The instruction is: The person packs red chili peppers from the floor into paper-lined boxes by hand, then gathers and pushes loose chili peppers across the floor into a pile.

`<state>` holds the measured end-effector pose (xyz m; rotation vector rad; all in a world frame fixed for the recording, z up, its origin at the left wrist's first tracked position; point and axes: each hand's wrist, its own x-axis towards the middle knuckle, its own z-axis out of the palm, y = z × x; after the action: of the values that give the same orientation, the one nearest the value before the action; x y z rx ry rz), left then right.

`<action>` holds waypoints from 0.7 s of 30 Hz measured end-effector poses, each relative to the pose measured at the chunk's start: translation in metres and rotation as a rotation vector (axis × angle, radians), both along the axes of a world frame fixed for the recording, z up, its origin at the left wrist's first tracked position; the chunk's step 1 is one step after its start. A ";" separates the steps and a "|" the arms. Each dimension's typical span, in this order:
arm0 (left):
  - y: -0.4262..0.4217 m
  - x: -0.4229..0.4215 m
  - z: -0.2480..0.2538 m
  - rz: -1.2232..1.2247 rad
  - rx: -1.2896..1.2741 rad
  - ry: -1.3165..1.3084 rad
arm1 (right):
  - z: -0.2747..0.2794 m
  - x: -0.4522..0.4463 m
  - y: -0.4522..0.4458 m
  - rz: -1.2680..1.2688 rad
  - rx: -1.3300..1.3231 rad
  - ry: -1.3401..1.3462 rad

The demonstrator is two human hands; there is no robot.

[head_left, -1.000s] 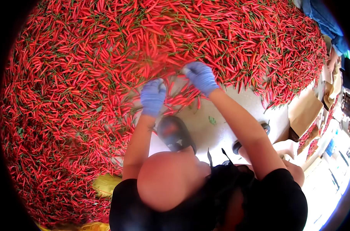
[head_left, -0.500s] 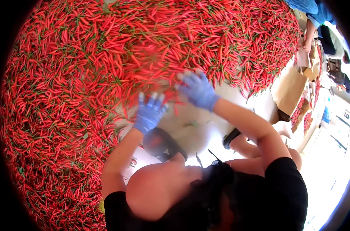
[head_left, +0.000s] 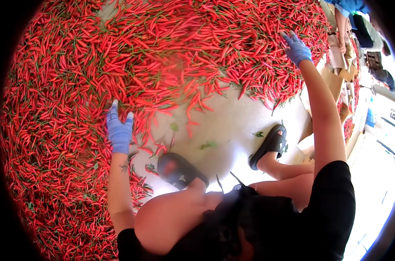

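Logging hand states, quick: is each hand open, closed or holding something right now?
Left hand: open, fingers spread at the red chillies, no grip seen.
Right hand: open, fingers extended over the chillies, no grip seen.

Glossy red chillies [head_left: 162, 61], matt black cloth shirt [head_left: 332, 200].

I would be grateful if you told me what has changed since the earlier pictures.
The left hand has moved left and the right hand forward and right, so they are wide apart; the peppers cover less floor. The blue gloves are still on.
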<state>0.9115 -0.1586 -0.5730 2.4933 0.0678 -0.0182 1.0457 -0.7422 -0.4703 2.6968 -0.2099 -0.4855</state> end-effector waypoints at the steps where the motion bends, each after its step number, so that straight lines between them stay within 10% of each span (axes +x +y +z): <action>1: -0.004 0.004 0.002 0.118 -0.233 0.188 | -0.005 -0.001 -0.001 0.008 0.062 -0.109; 3: -0.019 0.014 0.021 0.006 -0.110 0.147 | -0.018 -0.006 0.037 0.213 0.402 -0.376; 6: -0.033 0.024 0.039 -0.031 0.391 0.296 | -0.031 -0.023 0.143 0.309 0.571 0.051; 7: -0.037 0.027 0.044 -0.032 0.398 0.295 | -0.051 -0.037 0.156 0.802 0.491 -0.078; 11: -0.083 0.036 0.059 -0.383 0.276 -0.418 | -0.086 -0.028 0.157 0.916 0.275 0.091; 13: -0.115 0.038 0.037 -0.533 -0.208 -0.077 | -0.059 -0.008 0.138 0.575 0.117 0.180; 21: -0.188 0.076 -0.012 -0.585 0.256 0.069 | -0.053 -0.005 0.100 0.137 0.096 0.005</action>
<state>0.9874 -0.3468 -0.5853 2.6753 -0.6685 -0.3582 1.0404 -0.6419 -0.5230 2.7792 -0.0004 -0.4718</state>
